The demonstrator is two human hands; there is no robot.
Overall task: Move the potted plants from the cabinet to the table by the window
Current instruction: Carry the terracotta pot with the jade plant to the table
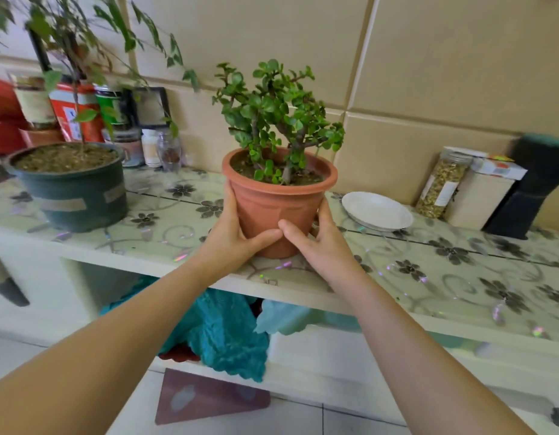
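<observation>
Two bare forearms reach forward from the bottom of the view toward a cabinet top (428, 277) covered with a clear, flower-patterned sheet. Both hands clasp a terracotta-coloured plastic pot (279, 199) that stands near the front edge of the cabinet. The left hand (234, 233) wraps the pot's left side, fingers curled round behind it and thumb laid across the front. The right hand (316, 237) grips the right side the same way, its thumb pointing inward, so that the two thumb tips meet on the front of the pot. The pot's base appears to rest on the cabinet, though whether it is lifted slightly cannot be told. A small jade-like plant (278, 111) with round green leaves and woody stems grows upright from the soil between the hands.

Well to the left of the left hand stands a larger dark green pot (74, 196) holding a thin-stemmed plant (80, 51) with long drooping leaves. Behind that pot, against the tiled wall (444, 58), crowd red tins (74, 114), jars and small bottles (151, 147). Just right of the right hand lies an empty white dish (377, 211). Farther right are a clear jar of dried bits (441, 183), a white box (479, 199) and a dark upright object (535, 183). Below the hands, in the open shelf under the cabinet top, sits bunched teal cloth (221, 334).
</observation>
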